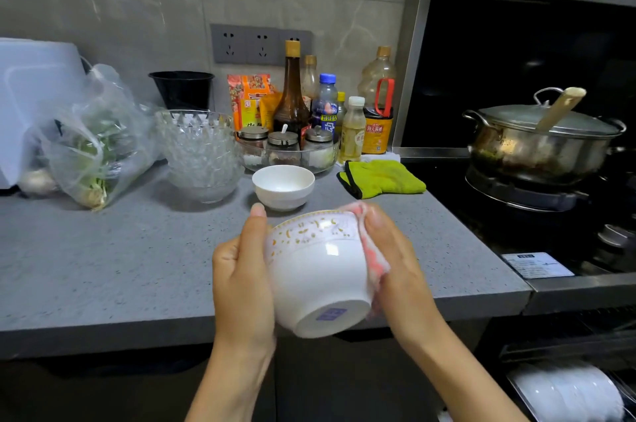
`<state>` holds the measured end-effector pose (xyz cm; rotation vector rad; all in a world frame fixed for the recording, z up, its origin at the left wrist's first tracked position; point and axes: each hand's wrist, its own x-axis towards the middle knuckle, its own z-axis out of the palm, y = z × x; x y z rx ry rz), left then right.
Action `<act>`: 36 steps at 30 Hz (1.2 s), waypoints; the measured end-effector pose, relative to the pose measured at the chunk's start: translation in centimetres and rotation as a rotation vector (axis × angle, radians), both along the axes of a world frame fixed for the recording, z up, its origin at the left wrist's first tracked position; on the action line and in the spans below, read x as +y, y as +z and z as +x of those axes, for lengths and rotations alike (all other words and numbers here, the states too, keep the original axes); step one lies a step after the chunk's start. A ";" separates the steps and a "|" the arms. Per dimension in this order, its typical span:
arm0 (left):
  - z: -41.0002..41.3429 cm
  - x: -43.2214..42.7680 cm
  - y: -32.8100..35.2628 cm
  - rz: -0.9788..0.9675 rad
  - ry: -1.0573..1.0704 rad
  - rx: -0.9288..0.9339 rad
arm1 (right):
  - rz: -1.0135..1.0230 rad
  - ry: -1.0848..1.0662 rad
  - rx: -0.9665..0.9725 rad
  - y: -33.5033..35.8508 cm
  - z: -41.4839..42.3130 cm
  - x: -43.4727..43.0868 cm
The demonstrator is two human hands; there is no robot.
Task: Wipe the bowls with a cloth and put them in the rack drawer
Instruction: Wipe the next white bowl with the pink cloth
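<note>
A white bowl with a gold-patterned rim [318, 270] is held in the air above the counter's front edge, tipped so its base with a blue mark faces me. My left hand [241, 277] grips its left side, thumb up along the rim. My right hand [392, 256] presses a pink-and-white cloth [373, 256] against the bowl's right wall. A small plain white bowl [283, 186] stands on the grey counter [120, 260] behind. Stacked glass bowls [199, 153] stand further left. The open rack drawer [568, 390] at bottom right holds several white bowls on edge.
Sauce bottles [292, 91] and a glass dish of spice jars [285, 149] line the wall. A green oven mitt [382, 179] lies by the stove, where a lidded steel pot [543, 142] sits. A plastic bag of greens [93, 146] lies at left.
</note>
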<state>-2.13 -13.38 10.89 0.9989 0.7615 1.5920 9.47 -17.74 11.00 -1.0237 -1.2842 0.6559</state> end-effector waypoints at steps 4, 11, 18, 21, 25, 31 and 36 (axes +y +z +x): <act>-0.8 0.7 -0.2 -0.032 -0.134 -0.024 | -0.098 0.053 0.028 0.1 0.7 0.2; -1.4 1.3 1.5 0.297 -0.246 0.501 | -0.005 0.019 -0.317 2.1 1.5 0.1; -0.8 0.5 1.0 0.401 -0.086 0.520 | 0.120 -0.103 -0.320 0.4 0.4 -0.2; -0.7 0.3 0.7 0.198 0.002 0.261 | 0.028 -0.092 -0.180 -0.5 0.0 1.3; -0.1 0.4 0.6 0.213 0.142 0.264 | 0.188 -0.252 -0.532 -1.1 -2.1 0.1; 0.6 -0.4 0.5 0.245 0.163 0.350 | 0.329 -0.387 -0.769 -0.6 -2.2 -0.1; -0.1 -0.2 0.3 0.107 -0.044 0.147 | 0.088 -0.098 -0.201 0.3 -0.7 -0.1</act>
